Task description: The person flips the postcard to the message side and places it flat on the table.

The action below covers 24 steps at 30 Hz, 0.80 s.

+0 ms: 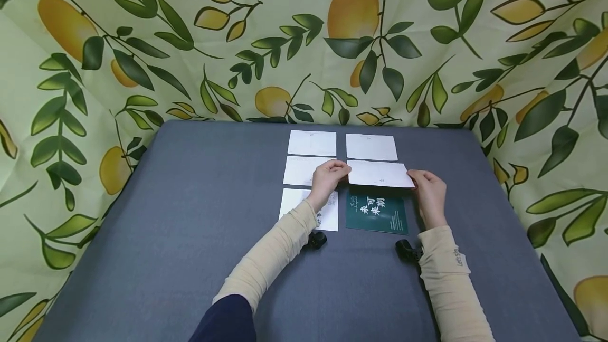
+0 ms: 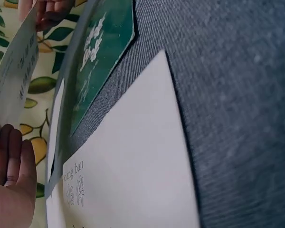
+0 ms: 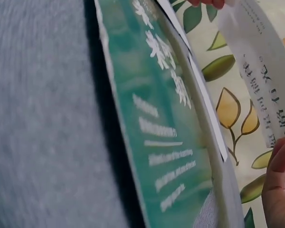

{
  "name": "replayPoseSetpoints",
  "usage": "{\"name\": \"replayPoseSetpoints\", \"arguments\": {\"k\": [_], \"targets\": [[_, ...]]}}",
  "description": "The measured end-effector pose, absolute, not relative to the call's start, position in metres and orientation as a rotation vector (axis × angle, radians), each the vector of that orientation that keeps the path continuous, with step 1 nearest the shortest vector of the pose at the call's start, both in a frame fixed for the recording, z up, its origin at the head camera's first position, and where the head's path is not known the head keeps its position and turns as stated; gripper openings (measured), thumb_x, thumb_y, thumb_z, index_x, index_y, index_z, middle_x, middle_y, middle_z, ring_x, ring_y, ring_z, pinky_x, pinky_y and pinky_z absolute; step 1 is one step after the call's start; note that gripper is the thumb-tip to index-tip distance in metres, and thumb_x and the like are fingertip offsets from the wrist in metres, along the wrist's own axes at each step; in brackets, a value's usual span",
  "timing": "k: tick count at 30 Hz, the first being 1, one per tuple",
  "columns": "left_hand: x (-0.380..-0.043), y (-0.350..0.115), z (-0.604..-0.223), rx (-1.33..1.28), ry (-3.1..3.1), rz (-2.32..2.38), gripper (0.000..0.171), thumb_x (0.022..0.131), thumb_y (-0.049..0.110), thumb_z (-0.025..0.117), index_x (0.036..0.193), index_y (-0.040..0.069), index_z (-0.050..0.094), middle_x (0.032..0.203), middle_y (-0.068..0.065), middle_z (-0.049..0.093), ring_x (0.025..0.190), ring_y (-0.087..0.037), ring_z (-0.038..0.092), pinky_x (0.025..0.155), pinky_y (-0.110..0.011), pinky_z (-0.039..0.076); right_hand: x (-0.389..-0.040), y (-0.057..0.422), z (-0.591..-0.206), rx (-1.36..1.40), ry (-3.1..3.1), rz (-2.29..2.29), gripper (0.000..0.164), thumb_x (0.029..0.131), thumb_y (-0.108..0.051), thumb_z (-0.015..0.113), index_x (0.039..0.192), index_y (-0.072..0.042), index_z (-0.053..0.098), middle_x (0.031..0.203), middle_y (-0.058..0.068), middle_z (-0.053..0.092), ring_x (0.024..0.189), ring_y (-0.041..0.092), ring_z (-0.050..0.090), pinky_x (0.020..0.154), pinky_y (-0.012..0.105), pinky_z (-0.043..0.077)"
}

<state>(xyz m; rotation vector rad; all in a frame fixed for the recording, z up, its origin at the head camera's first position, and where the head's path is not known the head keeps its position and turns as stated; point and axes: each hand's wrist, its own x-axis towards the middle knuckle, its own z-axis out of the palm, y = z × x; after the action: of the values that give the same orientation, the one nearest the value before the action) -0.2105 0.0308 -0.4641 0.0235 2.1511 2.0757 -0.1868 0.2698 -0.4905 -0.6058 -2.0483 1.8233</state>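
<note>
Between both hands a white card (image 1: pixel 380 173) is held up off the table, its upper face nearly blank and its underside printed in the wrist views. My left hand (image 1: pixel 329 179) pinches its left edge, and my right hand (image 1: pixel 429 194) pinches the right edge. Just below it lies a green card (image 1: pixel 377 212) with white Chinese characters, its far edge hidden by the held card. Under my left forearm is a white card with outlined characters (image 2: pixel 128 147), partly covered in the head view.
More white cards lie flat beyond: one at far left (image 1: pixel 312 143), one at far right (image 1: pixel 371 147), one at middle left (image 1: pixel 304 170). A grey cloth (image 1: pixel 199 183) covers the table. Leaf-patterned fabric (image 1: pixel 285 41) hangs behind. Black wrist devices (image 1: pixel 407 251) sit near the forearms.
</note>
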Motion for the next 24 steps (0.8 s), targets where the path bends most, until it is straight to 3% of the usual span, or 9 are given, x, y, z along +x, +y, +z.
{"name": "replayPoseSetpoints", "arguments": {"k": [4, 8, 16, 20, 24], "targets": [[-0.214, 0.032, -0.463, 0.064, 2.232, 1.978, 0.017, 0.087, 0.021, 0.065, 0.098, 0.01, 0.069, 0.092, -0.007, 0.071, 0.083, -0.012, 0.063, 0.073, -0.021, 0.05, -0.184, 0.267, -0.481, -0.615, -2.253, 1.662, 0.026, 0.083, -0.033, 0.067, 0.095, -0.01, 0.068, 0.078, -0.014, 0.058, 0.068, 0.002, 0.054, 0.055, 0.017, 0.044], [-0.216, 0.033, -0.462, 0.131, 2.35, 1.816, 0.016, 0.087, 0.017, 0.064, 0.099, 0.01, 0.07, 0.093, -0.006, 0.069, 0.079, -0.009, 0.06, 0.066, -0.017, 0.046, -0.18, 0.265, -0.468, -0.604, -2.467, 1.548, 0.03, 0.086, -0.027, 0.064, 0.105, -0.005, 0.065, 0.082, -0.007, 0.057, 0.07, 0.005, 0.051, 0.057, 0.018, 0.042], [-0.219, 0.043, -0.456, 0.313, 2.561, 1.371, 0.025, 0.085, 0.01, 0.063, 0.11, 0.009, 0.069, 0.101, -0.007, 0.067, 0.086, -0.012, 0.057, 0.074, -0.018, 0.046, -0.184, 0.274, -0.458, -0.448, -2.867, 1.31, 0.04, 0.088, -0.026, 0.061, 0.118, 0.001, 0.058, 0.105, 0.016, 0.057, 0.086, 0.02, 0.05, 0.065, 0.021, 0.039], [-0.222, 0.047, -0.449, 0.397, 2.695, 1.194, 0.027, 0.085, 0.005, 0.059, 0.11, 0.006, 0.069, 0.103, -0.009, 0.07, 0.087, -0.017, 0.06, 0.076, -0.022, 0.048, -0.191, 0.274, -0.462, -0.386, -2.962, 1.231, 0.041, 0.087, -0.024, 0.062, 0.118, 0.001, 0.057, 0.107, 0.02, 0.056, 0.092, 0.028, 0.049, 0.072, 0.029, 0.04], [-0.223, 0.05, -0.449, 0.432, 2.778, 1.034, 0.03, 0.082, 0.0, 0.055, 0.108, 0.005, 0.07, 0.108, -0.009, 0.07, 0.101, -0.02, 0.064, 0.087, -0.028, 0.05, -0.195, 0.272, -0.464, -0.335, -3.039, 1.18, 0.041, 0.087, -0.021, 0.061, 0.119, 0.003, 0.055, 0.111, 0.023, 0.055, 0.095, 0.032, 0.048, 0.082, 0.042, 0.042]]}}
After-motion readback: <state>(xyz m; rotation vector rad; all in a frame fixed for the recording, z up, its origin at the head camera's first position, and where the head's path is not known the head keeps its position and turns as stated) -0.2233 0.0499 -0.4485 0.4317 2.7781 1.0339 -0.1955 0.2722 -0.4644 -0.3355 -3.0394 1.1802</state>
